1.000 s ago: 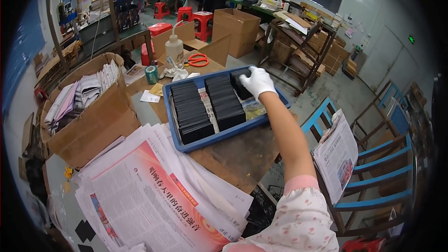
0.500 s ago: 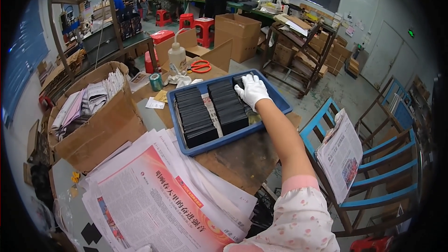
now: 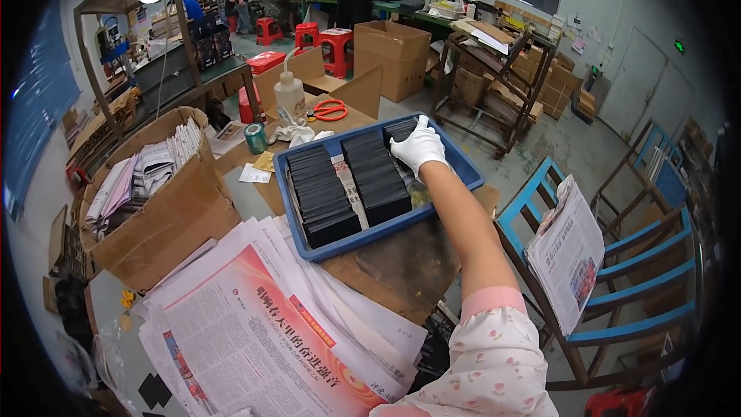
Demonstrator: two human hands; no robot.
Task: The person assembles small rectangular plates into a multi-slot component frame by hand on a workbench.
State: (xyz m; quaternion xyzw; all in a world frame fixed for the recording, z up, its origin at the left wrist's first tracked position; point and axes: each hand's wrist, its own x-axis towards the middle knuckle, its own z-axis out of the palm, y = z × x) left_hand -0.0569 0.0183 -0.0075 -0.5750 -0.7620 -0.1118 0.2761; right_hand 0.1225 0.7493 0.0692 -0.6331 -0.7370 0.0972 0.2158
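Observation:
My right hand (image 3: 421, 147), in a white glove, reaches into the far right of a blue plastic tray (image 3: 363, 236). Its fingers are bent round the short stack of thin black plates (image 3: 395, 130) there, thumb on the near side. Beside it stand two long rows of the same plates, a left row (image 3: 320, 194) and a middle row (image 3: 374, 174), with a folded newspaper strip (image 3: 351, 193) between them. At the bottom edge, over the newspaper sheets (image 3: 255, 324), only a sliver of white shows, seemingly my gloved left hand (image 3: 241, 413); its fingers are hidden.
Left of the tray stands a cardboard box (image 3: 166, 220) of folded newspapers. Behind the tray are a squeeze bottle (image 3: 290, 96), red-handled scissors (image 3: 330, 110) and a tape roll (image 3: 255, 138). A blue-slatted rack (image 3: 633, 262) stands right. Several people work at the back.
My right hand's fingers, earlier spread flat over the plates at the tray's far right, have curled round them. The view has shifted slightly.

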